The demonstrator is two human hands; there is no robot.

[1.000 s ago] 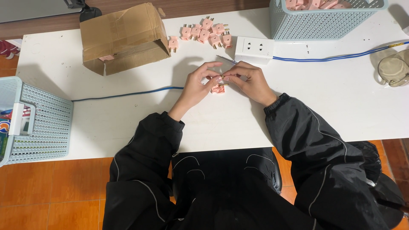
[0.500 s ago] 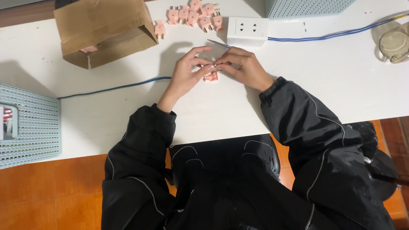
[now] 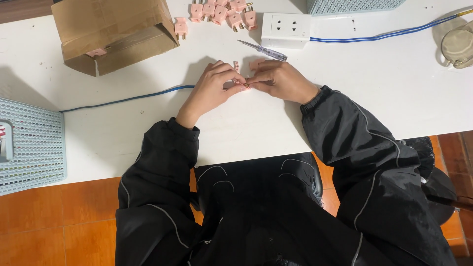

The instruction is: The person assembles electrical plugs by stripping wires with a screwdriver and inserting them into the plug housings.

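Head view: looking straight down at a white table (image 3: 345, 88), both hands working close together near its middle.
Landmark: the white socket block (image 3: 286, 29), at the table's far edge.
Left hand (image 3: 212, 91): just near-side and left of the socket block, fingertips pinched shut on a small pink plug part (image 3: 240, 84).
Right hand (image 3: 281, 81): directly on the near side of the socket block, fingers curled in and pinching the same pink piece from the other side; the two hands' fingertips touch.
Pink plug part: caught between both hands, mostly hidden by fingers, a brass glint showing.
Screwdriver (image 3: 261, 49): lying flat between the socket block and the hands, untouched.
Loose pink plugs (image 3: 221, 11): clustered just left of the socket block.
Cardboard box (image 3: 113, 32): well left of the socket block, open side facing the person.
Blue cable (image 3: 384, 35): runs off from the socket block's right side.
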